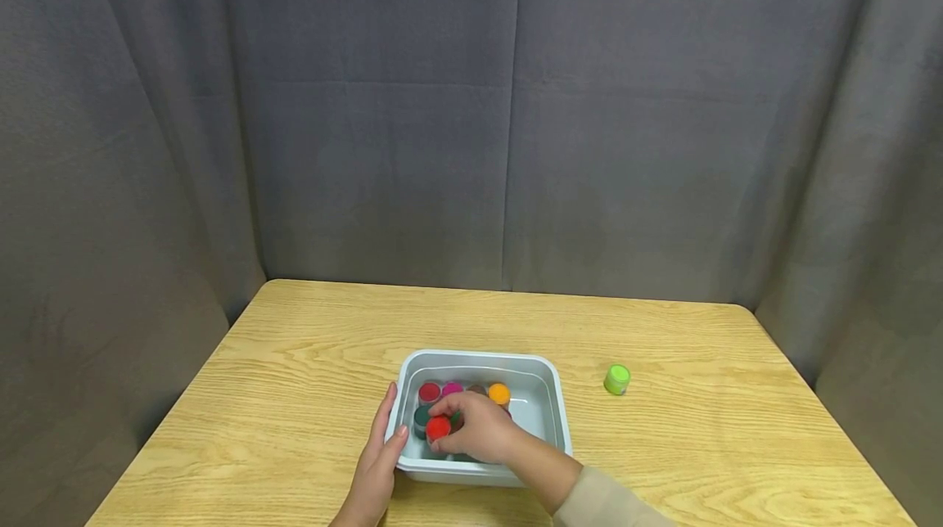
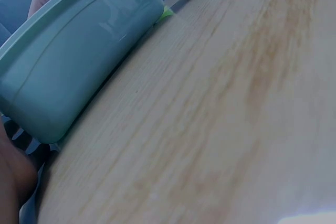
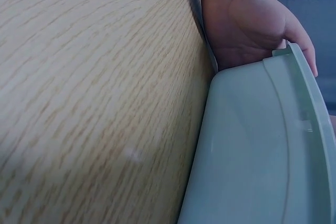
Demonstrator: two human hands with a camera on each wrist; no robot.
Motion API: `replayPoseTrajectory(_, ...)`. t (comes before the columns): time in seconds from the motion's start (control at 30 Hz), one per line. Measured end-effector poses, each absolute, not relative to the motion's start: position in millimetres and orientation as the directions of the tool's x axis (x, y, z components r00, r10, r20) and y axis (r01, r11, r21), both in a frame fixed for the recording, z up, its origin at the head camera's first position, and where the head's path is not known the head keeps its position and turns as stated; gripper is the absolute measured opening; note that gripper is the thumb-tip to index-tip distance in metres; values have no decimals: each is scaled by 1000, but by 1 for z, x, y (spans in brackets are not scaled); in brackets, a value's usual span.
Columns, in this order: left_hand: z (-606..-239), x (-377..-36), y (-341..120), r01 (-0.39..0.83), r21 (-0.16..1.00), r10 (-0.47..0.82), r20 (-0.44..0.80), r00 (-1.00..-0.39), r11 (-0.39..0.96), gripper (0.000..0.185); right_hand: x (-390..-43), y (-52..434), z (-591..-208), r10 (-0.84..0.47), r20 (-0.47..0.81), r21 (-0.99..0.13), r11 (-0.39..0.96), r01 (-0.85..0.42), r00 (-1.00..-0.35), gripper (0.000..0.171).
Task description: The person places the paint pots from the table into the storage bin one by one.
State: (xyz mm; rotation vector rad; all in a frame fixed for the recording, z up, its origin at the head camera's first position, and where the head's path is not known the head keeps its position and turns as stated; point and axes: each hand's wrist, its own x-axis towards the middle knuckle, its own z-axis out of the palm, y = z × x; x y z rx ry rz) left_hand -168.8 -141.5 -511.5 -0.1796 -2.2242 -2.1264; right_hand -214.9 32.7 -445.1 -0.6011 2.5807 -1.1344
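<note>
The left hand [image 1: 377, 461] lies flat, fingers straight, against the left wall of the pale tub [image 1: 556, 404] on the wooden table [image 1: 295, 363]. Inside the tub, the right hand [image 1: 479, 427] pinches the red-lidded jar [image 1: 438, 428] among other coloured jars. A green jar [image 1: 617, 379] stands well apart to the right.

Pale green tub [image 2: 79, 61] on wooden table [image 2: 220, 129], green jar [image 2: 166, 12] behind

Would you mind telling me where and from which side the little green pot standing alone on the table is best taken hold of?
Grip the green pot round its sides, just below the lid, coming down from above. It stands upright and alone on the table, apart from the tub, so nothing blocks fingers closing on opposite sides. It lies on the right hand's side; that hand now grips a red-lidded pot.
</note>
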Motion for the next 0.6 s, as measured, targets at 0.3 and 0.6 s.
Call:
replayPoseTrajectory(0.3, -511, -169, -142, 135, 989, 35, 133, -990, 65, 58, -215, 31, -445, -468, -57, -718, 633, -289, -882, 35)
replayPoseTrajectory(0.6, -511, -168, -142, 125, 990, 41, 122, -992, 66, 59, -215, 31, -444, -466, -61, -733, 621, -277, -883, 35)
